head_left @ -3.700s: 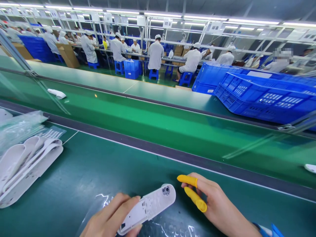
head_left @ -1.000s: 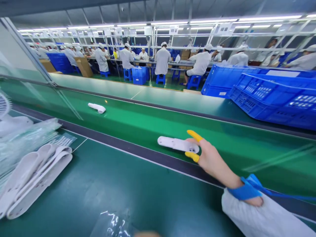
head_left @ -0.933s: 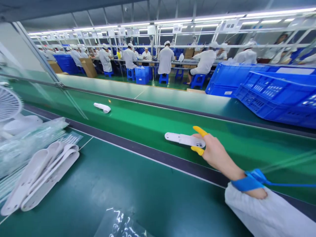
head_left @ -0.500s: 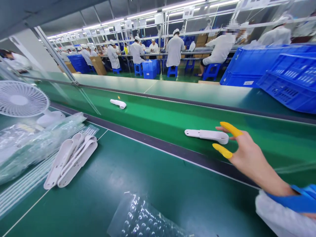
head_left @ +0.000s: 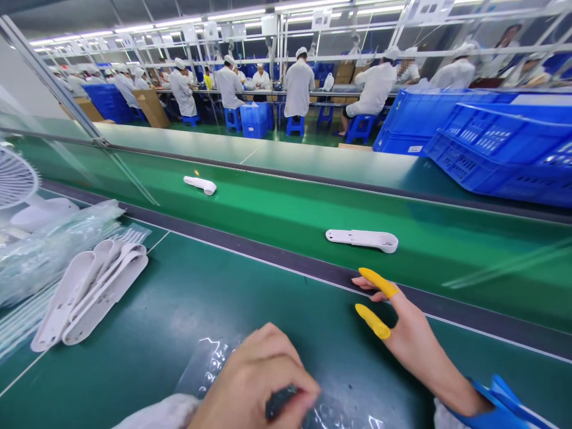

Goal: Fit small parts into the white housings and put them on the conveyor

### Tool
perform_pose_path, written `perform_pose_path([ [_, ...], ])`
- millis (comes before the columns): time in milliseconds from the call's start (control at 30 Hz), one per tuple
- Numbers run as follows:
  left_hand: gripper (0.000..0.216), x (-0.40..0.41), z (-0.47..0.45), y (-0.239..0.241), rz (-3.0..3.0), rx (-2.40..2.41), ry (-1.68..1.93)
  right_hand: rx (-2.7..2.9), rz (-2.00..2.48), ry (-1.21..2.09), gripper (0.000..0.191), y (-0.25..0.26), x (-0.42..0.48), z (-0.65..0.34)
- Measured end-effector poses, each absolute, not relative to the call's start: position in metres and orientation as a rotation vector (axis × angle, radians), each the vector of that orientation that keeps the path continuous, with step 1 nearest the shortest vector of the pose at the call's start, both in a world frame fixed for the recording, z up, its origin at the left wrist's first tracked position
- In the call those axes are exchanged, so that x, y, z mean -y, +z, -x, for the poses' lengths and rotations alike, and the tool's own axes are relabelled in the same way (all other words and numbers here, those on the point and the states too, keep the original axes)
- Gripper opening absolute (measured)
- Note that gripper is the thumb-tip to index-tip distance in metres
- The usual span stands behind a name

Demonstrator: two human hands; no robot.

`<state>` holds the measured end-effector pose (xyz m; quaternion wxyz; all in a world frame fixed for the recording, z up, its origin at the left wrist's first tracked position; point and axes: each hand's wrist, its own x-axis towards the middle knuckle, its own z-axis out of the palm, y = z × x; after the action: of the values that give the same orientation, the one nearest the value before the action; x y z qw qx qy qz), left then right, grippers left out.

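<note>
My left hand (head_left: 263,381) is closed at the bottom middle, its fingers curled round a small dark object (head_left: 280,400) whose kind I cannot make out. Under it lies a sheet of clear bubble wrap (head_left: 212,363), partly covered by the hand. My right hand (head_left: 402,322), with yellow finger cots on thumb and index finger, is open and holds nothing, over the near edge of the green belt. Just beyond its fingers a white plastic handle-shaped part (head_left: 364,239) lies on the belt, apart from the hand. Another white part (head_left: 199,185) lies farther left on the belt.
Several white plastic parts (head_left: 96,292) are piled on the green table at left, beside clear plastic bags (head_left: 58,238) and a white fan (head_left: 18,179). Blue crates (head_left: 504,143) stand beyond the belt at right. Co-workers in white sit and stand at a far bench.
My right hand has drawn back from the white part towards me, leaving it on the belt. My left hand has come into view with the dark object. The view has shifted right.
</note>
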<state>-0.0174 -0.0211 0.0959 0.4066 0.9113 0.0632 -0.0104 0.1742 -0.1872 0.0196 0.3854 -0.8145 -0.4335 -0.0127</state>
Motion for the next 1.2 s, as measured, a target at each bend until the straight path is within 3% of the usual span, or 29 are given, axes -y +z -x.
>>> perform_pose_path([
  [100,0.010,0.016,0.007,0.086,-2.456,-0.250,-0.332,1.074,2.064,-0.021,0.040,0.023,0.186,-0.172],
  [200,0.021,0.019,0.004,0.075,-2.448,-0.301,-0.456,1.054,2.062,0.010,0.038,0.026,0.186,-0.170],
  [500,0.016,0.035,-0.009,0.068,-2.485,-0.302,-0.464,1.138,1.977,0.030,0.034,0.055,0.187,-0.142],
  [600,0.021,0.029,-0.007,0.066,-2.367,-0.362,-0.365,1.265,1.913,0.093,0.019,0.067,0.188,-0.121],
  [700,0.014,0.025,-0.009,0.068,-2.170,-0.425,-0.359,1.415,1.958,0.068,0.011,0.065,0.188,-0.105],
  [933,0.002,0.026,-0.014,0.068,-1.692,-0.459,-0.418,1.348,2.049,0.167,0.016,0.056,0.184,-0.095],
  [1200,0.014,0.028,-0.011,0.067,-1.869,-0.383,-0.330,1.129,1.965,0.240,0.023,0.041,0.179,-0.093],
])
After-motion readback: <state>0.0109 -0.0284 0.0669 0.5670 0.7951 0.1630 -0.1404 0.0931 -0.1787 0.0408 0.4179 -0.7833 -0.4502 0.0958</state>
